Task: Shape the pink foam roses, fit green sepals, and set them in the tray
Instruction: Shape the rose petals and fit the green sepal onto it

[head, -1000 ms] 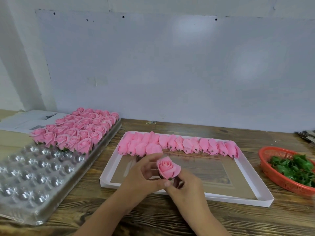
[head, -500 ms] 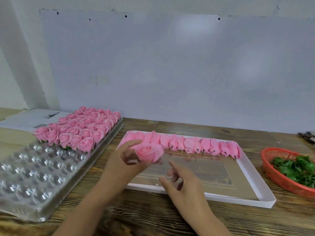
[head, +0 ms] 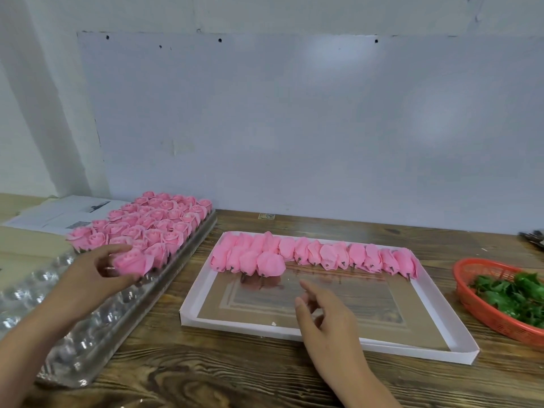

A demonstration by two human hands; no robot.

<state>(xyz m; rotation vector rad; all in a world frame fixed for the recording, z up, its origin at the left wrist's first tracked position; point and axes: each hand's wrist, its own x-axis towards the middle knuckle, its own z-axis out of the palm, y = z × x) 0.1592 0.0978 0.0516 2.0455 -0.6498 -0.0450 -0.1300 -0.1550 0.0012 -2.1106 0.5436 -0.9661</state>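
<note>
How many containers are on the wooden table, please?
3: the clear cavity tray at left, the white cardboard tray in the middle, the red basket at right, cut off by the frame; others may lie beyond.

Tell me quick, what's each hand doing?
Left hand: closed on a pink rose over the clear tray.
Right hand: open, holding nothing.

Wooden surface (head: 265,375): clear plastic tray (head: 73,334) at left, white cardboard tray (head: 459,343) in the middle, red basket (head: 471,295) at right, papers (head: 56,214) far left.
</note>
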